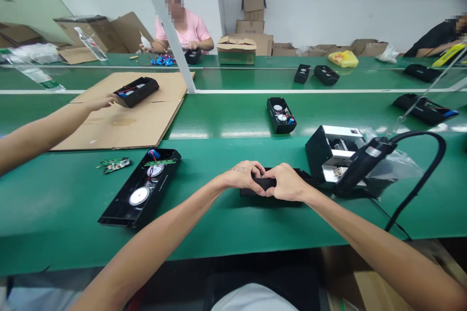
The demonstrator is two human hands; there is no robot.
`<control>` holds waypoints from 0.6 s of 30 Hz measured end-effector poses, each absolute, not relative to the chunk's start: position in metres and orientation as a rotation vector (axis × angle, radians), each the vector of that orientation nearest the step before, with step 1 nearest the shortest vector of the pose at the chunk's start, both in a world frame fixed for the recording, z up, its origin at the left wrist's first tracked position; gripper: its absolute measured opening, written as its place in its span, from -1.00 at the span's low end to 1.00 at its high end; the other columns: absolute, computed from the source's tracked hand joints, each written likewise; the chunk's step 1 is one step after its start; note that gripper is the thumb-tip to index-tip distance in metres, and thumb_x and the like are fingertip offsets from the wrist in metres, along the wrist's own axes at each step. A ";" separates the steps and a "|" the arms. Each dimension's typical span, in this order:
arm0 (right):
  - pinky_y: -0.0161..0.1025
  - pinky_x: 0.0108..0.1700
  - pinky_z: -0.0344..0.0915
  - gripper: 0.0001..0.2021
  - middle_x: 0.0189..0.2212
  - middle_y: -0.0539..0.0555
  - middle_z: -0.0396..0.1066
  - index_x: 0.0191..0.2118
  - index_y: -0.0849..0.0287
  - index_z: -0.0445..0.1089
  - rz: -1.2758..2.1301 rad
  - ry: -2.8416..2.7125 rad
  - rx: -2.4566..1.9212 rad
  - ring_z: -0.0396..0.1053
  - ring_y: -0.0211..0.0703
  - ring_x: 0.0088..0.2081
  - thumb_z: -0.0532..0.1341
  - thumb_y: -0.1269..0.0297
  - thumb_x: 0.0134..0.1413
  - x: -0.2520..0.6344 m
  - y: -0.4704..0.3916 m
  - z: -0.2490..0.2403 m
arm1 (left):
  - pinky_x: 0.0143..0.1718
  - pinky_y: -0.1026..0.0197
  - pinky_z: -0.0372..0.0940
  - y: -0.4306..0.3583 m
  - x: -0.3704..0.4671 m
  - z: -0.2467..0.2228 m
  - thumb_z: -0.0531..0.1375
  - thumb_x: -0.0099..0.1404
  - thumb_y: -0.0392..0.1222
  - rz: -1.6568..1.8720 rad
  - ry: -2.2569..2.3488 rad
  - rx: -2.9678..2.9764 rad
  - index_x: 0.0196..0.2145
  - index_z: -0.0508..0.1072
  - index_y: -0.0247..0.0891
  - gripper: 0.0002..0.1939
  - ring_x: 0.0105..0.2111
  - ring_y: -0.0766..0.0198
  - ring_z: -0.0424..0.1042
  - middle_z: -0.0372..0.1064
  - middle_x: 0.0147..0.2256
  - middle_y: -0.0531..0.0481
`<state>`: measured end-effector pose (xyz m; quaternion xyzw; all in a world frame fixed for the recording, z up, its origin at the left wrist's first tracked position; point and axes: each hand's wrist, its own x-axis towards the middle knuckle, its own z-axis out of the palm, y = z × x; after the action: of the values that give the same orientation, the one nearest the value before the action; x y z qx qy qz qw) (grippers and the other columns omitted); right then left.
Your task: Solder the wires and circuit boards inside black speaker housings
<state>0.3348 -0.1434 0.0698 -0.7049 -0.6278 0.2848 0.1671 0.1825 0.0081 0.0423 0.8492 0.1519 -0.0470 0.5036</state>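
Observation:
In the head view, my left hand point(245, 176) and my right hand point(288, 182) meet over a black speaker housing point(272, 200) on the green bench in front of me. The fingers of both hands curl around its upper edge, thumbs close together. My hands cover much of the housing, so its inside is mostly hidden. To the left lies a larger open black speaker case point(120, 204), showing two round white-faced speakers, red wires and a green circuit board point(160, 163). Small circuit boards point(116, 165) lie beside that case.
On my right stands a black-and-white machine point(339, 153), with a black corded handheld tool point(365, 167) leaning before it. A co-worker's hand point(104, 102) touches another case point(136, 91) on flattened cardboard point(91, 131). Another open case point(281, 115) rests ahead on the green surface.

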 end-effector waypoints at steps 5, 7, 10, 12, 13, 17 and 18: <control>-0.23 -0.40 0.01 -0.87 -0.56 -0.09 0.46 -0.32 0.10 0.68 0.755 -1.848 -1.991 0.29 -0.22 -0.47 0.47 0.29 -0.09 0.335 -0.148 0.070 | -0.28 0.24 0.26 0.005 0.180 0.043 0.58 -0.04 0.12 -0.093 0.330 2.150 -0.56 0.58 -0.22 -0.59 -0.21 0.24 0.49 0.54 0.01 0.06; -0.24 -0.38 0.06 -0.86 -0.51 -0.07 0.52 -0.28 0.09 0.68 0.709 -1.885 -1.981 0.35 -0.20 -0.46 0.46 0.29 -0.05 0.333 -0.154 0.069 | -0.27 0.23 0.29 0.002 0.176 0.044 0.57 0.00 0.12 -0.077 0.320 2.195 -0.54 0.59 -0.22 -0.61 -0.20 0.23 0.51 0.54 0.03 0.05; -0.19 -0.23 0.22 -0.78 -0.36 0.05 0.61 -0.16 0.11 0.69 0.583 -1.936 -1.986 0.48 -0.07 -0.31 0.44 0.30 0.02 0.322 -0.167 0.060 | -0.04 0.16 0.38 -0.010 0.167 0.044 0.58 0.05 0.06 -0.031 0.285 2.268 -0.43 0.68 -0.16 -0.71 -0.02 0.08 0.55 0.54 0.11 0.04; -0.08 -0.10 0.31 -0.73 -0.24 0.18 0.64 -0.06 0.17 0.66 0.498 -1.965 -1.986 0.53 0.05 -0.20 0.40 0.33 0.09 0.312 -0.179 0.052 | 0.22 -0.04 0.31 -0.022 0.158 0.040 0.57 0.10 -0.04 0.002 0.258 2.318 -0.31 0.73 -0.07 -0.79 0.23 -0.13 0.43 0.54 0.14 0.04; -0.02 -0.06 0.34 -0.73 -0.20 0.23 0.65 -0.02 0.20 0.65 0.470 -1.984 -1.978 0.54 0.10 -0.17 0.36 0.35 0.15 0.308 -0.187 0.048 | 0.32 -0.19 0.23 -0.029 0.153 0.036 0.57 0.12 -0.10 0.014 0.255 2.336 -0.26 0.74 -0.03 -0.79 0.35 -0.24 0.30 0.54 0.16 0.04; 0.04 0.04 0.40 -0.74 -0.13 0.20 0.68 0.04 0.15 0.57 0.280 -1.917 -1.734 0.57 0.05 -0.09 0.22 0.47 0.32 0.315 -0.229 0.043 | 0.37 -0.56 -0.04 -0.053 0.135 0.013 0.53 0.20 -0.23 0.130 0.214 2.486 -0.19 0.72 0.00 -0.78 0.50 -0.42 0.03 0.55 0.20 0.01; 0.02 0.00 0.41 -0.78 -0.17 0.16 0.68 0.00 0.12 0.56 0.189 -1.775 -1.658 0.57 0.01 -0.13 0.25 0.47 0.32 0.323 -0.241 0.042 | 0.38 -0.56 -0.07 -0.057 0.132 0.007 0.53 0.22 -0.23 0.188 0.187 2.537 -0.21 0.71 -0.03 -0.81 0.50 -0.41 0.04 0.56 0.19 0.00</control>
<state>0.3233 -0.2414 0.0419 -0.6388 -0.6837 0.0727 0.3453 0.1317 -0.0571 0.0075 0.9515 0.0700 0.0705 0.2912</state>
